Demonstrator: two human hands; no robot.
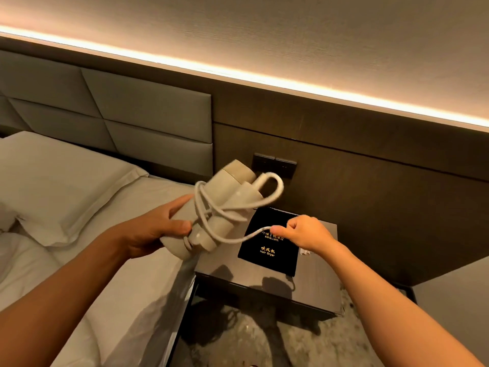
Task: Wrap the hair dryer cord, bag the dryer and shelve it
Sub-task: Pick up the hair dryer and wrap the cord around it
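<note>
A person's left hand (158,229) grips a pale, folded dryer (211,207) by its lower end, holding it tilted in the air above the edge of a bed (79,260) and the near corner of a dark tabletop (312,292); several loose turns of cord (209,205) circle the dryer's body, and one loop stands clear above its upper end; the right hand (307,233), clenched, pinches the free length of cord between thumb and fingers and holds it out to the right, with the line sagging slightly between hand and dryer; something white, likely the plug, peeks out just below the right wrist, too hidden to be sure; a black bag (267,260) printed in gold with "Hair Dryer" lies flat on the tabletop, beneath the stretched cord and partly covered by the right hand; a white pillow (58,186) rests on the bed against a padded headboard (132,115); a dark switch panel (275,164) sits on the wall behind the dryer, under a glowing light strip (264,83).
</note>
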